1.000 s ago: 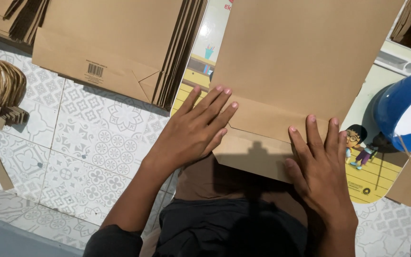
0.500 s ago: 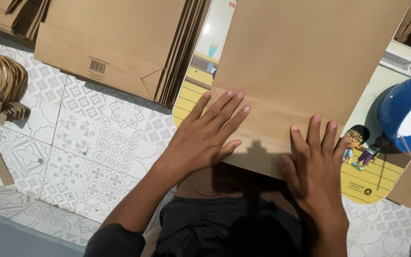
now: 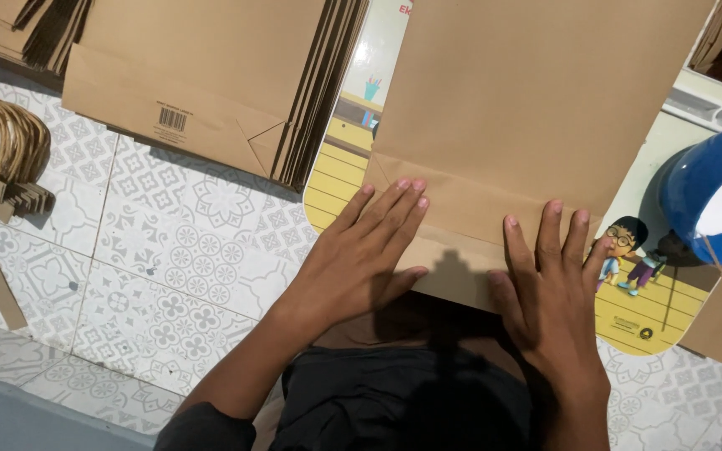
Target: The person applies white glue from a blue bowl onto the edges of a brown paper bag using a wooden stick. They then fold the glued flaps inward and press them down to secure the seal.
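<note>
two hands press flat, fingers spread, on the folded bottom flap of a brown paper bag (image 3: 536, 108) lying on a cartoon-printed board over the tiled floor (image 3: 152, 276). since a second ago the left hand (image 3: 361, 259) has slid slightly forward along the crease; the right hand (image 3: 549, 292) keeps its place, gripping nothing.

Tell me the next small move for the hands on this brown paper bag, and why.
Probably slide both palms outward along the folded bottom flap to sharpen the crease. The left hand and right hand lie flat on the paper bag, fingers spread just below the fold line, so pressing looks underway.
</note>
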